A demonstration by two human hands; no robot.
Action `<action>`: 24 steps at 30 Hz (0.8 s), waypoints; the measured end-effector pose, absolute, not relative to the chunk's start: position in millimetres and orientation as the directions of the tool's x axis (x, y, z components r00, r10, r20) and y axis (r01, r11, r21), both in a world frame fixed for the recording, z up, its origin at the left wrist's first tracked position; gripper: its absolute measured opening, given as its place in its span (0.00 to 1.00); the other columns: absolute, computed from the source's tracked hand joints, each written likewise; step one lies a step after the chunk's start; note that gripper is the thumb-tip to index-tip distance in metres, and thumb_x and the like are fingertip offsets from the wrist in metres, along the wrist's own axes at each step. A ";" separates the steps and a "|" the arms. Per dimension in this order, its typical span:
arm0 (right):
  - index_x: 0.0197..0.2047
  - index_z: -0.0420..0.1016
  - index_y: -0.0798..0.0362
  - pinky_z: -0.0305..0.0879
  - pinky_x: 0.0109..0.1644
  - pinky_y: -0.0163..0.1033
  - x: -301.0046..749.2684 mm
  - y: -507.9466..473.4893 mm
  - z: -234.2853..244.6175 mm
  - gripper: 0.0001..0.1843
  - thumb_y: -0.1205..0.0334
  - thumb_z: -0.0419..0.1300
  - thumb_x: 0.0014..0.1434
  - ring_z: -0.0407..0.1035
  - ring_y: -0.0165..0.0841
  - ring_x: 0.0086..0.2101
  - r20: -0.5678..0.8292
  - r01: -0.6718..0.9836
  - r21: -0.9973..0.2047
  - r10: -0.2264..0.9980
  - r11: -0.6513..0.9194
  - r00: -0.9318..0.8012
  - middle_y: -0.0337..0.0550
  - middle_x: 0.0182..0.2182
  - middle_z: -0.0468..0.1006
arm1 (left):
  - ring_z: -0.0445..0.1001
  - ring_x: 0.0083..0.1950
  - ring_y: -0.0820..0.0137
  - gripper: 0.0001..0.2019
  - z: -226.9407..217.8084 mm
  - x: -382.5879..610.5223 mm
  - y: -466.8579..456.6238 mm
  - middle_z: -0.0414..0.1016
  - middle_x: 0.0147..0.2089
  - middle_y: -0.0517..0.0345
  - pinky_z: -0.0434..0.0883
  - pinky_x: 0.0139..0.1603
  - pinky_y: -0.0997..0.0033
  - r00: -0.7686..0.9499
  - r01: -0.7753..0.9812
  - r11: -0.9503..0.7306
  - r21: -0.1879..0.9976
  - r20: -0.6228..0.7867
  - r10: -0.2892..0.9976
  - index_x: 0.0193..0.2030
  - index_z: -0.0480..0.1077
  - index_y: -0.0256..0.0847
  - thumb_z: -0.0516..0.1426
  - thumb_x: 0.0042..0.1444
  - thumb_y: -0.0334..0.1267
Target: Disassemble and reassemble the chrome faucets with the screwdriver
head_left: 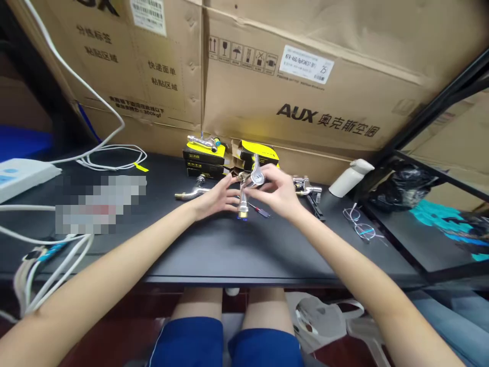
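Observation:
My right hand [281,192] grips a chrome faucet [243,200] above the black table, its fingers and thumb closed round the lever end. A brass-coloured end of the faucet points down toward me. Beside it, on the left, my left hand [214,198] has its fingers stretched out and apart; whether the fingertips touch the faucet is hard to tell. Behind and below the hands lies a small screwdriver [263,211]. Another chrome faucet [191,193] rests on the table left of my left hand, and chrome fittings [308,187] lie past my right hand.
Yellow-and-black boxes [204,165] stand at the back, one faucet [204,142] on top. An open box [260,149] is beside them. A white bottle [349,178] and glasses [359,223] are right; white cables [110,157] lie left. Large cartons [244,112] form the back.

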State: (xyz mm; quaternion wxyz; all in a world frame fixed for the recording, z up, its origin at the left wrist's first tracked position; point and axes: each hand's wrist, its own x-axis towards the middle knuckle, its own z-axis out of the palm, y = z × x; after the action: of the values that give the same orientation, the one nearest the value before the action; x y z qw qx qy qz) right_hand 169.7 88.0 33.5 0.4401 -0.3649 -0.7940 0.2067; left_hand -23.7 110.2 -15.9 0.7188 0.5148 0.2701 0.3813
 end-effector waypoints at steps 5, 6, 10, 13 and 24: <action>0.40 0.77 0.51 0.69 0.51 0.45 145.1 105.6 3.3 0.17 0.49 0.68 0.53 0.69 0.37 0.40 0.619 0.511 -0.510 0.707 0.692 -0.341 0.44 0.36 0.75 | 0.62 0.17 0.79 0.16 -12.0 -29.5 116.8 0.67 0.23 0.65 0.62 0.19 0.78 0.244 -0.407 0.061 0.911 0.044 0.969 0.35 0.67 0.39 0.59 0.58 0.51; 0.44 0.76 0.51 0.68 0.51 0.45 148.8 108.8 -3.1 0.20 0.49 0.68 0.53 0.69 0.37 0.40 0.598 0.536 -0.521 0.732 0.664 -0.326 0.44 0.37 0.75 | 0.60 0.16 0.80 0.15 -10.1 -33.5 120.8 0.66 0.22 0.66 0.59 0.17 0.80 0.171 -0.436 0.029 0.899 0.051 0.984 0.33 0.65 0.39 0.59 0.59 0.49; 0.42 0.76 0.55 0.65 0.34 0.36 172.9 108.7 -27.9 0.19 0.49 0.66 0.55 0.66 0.29 0.27 0.192 0.555 -0.653 0.822 0.515 -0.536 0.39 0.29 0.75 | 0.59 0.16 0.80 0.14 -5.8 -50.4 136.3 0.64 0.21 0.66 0.60 0.17 0.79 0.033 -0.495 0.043 0.868 -0.031 0.999 0.28 0.61 0.39 0.55 0.61 0.43; 0.40 0.77 0.54 0.63 0.34 0.35 181.4 101.1 -40.6 0.16 0.50 0.66 0.56 0.63 0.27 0.26 0.202 0.576 -0.584 0.790 0.571 -0.579 0.40 0.32 0.74 | 0.59 0.16 0.79 0.13 -6.4 -53.9 138.8 0.64 0.21 0.65 0.62 0.17 0.78 0.034 -0.484 0.103 0.869 -0.099 0.994 0.28 0.62 0.40 0.54 0.61 0.43; 0.34 0.76 0.55 0.63 0.33 0.34 181.8 96.9 -41.8 0.07 0.59 0.64 0.57 0.65 0.27 0.27 0.122 0.584 -0.680 0.854 0.442 -0.505 0.40 0.32 0.74 | 0.60 0.16 0.78 0.11 -10.7 -32.6 122.3 0.69 0.23 0.62 0.60 0.16 0.78 0.140 -0.278 0.100 0.955 -0.062 0.988 0.36 0.68 0.37 0.55 0.60 0.44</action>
State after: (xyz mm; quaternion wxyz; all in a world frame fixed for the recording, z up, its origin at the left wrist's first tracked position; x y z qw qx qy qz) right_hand 181.8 96.9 -41.8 0.2315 -0.4403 -0.8170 0.2916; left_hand -32.6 122.3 -10.7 0.6182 0.4336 0.4093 0.5121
